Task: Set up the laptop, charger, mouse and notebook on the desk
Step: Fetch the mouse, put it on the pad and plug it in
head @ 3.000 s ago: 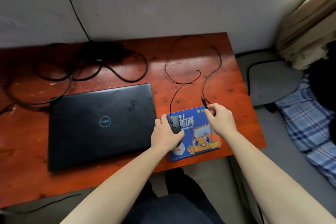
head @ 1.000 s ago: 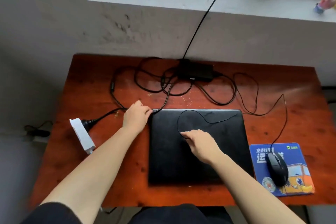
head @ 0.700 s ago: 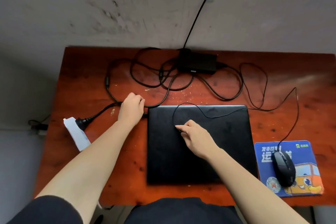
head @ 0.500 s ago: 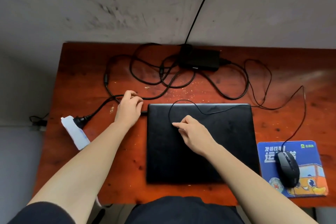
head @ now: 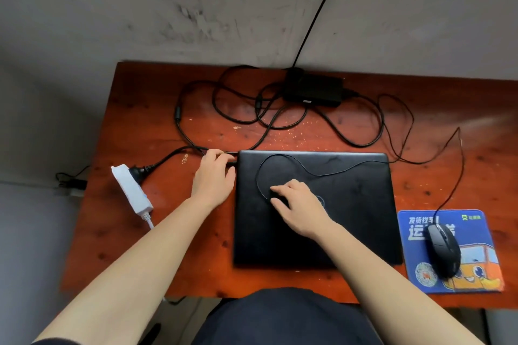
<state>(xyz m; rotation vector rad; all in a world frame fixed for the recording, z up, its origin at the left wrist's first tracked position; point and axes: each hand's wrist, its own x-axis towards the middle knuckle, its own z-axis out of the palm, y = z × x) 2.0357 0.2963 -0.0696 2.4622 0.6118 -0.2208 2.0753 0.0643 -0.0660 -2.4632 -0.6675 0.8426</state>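
A closed black laptop (head: 336,213) lies in the middle of the red-brown desk (head: 157,246). My left hand (head: 214,176) is at the laptop's left rear corner, fingers closed on the end of the charger cable (head: 179,120). The black charger brick (head: 314,89) sits at the back among cable loops. My right hand (head: 301,206) rests on the lid, pinching the end of the thin mouse cable (head: 322,173), which loops across the lid. The black mouse (head: 443,252) lies on a blue mouse pad (head: 473,283) at the right. No notebook is in view.
A white power strip (head: 130,190) with a black plug in it lies at the desk's left edge. A black cord (head: 316,14) runs up the grey wall to the sill. Crumbs dot the desk behind the laptop. My dark-clothed lap is at the front edge.
Three seconds ago both hands were at the mouse and pad. Over the last second my right hand slid slightly toward me on the lid with the mouse cable; my left hand stays at the corner.
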